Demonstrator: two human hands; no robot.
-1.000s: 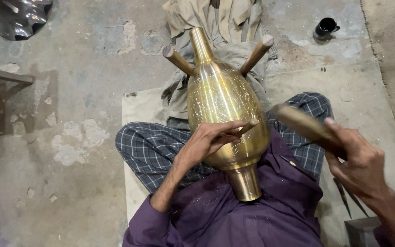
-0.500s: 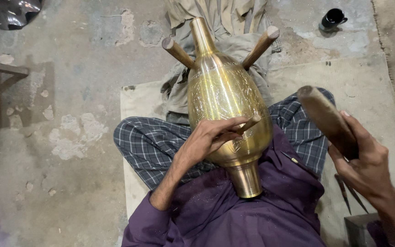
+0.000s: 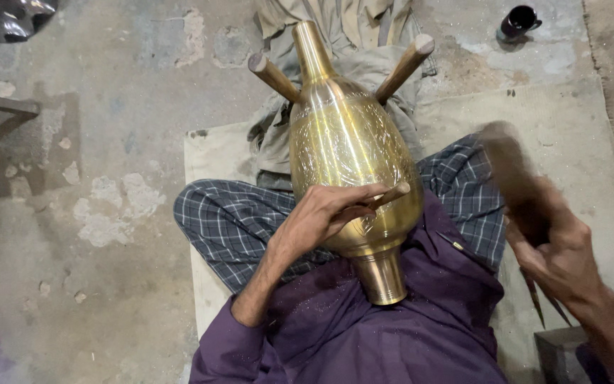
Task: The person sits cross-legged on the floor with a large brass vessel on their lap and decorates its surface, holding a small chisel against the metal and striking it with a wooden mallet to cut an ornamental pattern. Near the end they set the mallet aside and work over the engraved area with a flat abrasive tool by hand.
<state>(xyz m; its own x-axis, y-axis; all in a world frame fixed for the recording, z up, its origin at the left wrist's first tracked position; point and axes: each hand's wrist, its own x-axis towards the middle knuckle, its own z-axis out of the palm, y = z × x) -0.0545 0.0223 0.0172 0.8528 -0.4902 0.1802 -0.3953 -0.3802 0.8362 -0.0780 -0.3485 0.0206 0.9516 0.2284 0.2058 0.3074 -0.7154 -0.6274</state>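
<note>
Closest to the camera, at six o'clock, a purple shirt [image 3: 364,334] fills the bottom of the view, its left sleeve reaching up toward the centre. At four o'clock the right hand [image 3: 559,252] is clenched around the handle of a dark wooden mallet [image 3: 513,174], which angles up toward two o'clock and is blurred; it is apart from the vase. Just below that hand, a few thin pointed metal tools [image 3: 538,302] poke down beside a dark block at the bottom right corner. In the centre, the left hand [image 3: 325,213] rests against the lower belly of a large brass vase [image 3: 349,149], fingers curled and pinched around a short chisel-like punch [image 3: 389,194] whose blunt end points toward three o'clock; the tip is hidden by the fingers, so whether it touches the metal cannot be told. The vase lies across the person's lap, its flared foot [image 3: 381,276] pointing at the shirt and its narrow neck [image 3: 310,50] pointing to twelve o'clock. Its polished body carries fine engraved patterning. Beneath it, legs in dark blue checked cloth [image 3: 229,220] are folded on a pale mat [image 3: 211,153]. Farther off, the vase's shoulder sits between two wooden pegs [image 3: 273,75] that splay toward eleven and one o'clock, padded by a crumpled grey-beige cloth [image 3: 364,25]. At one o'clock, on the stained concrete floor [image 3: 108,142], stands a small dark cup [image 3: 519,21].
</note>
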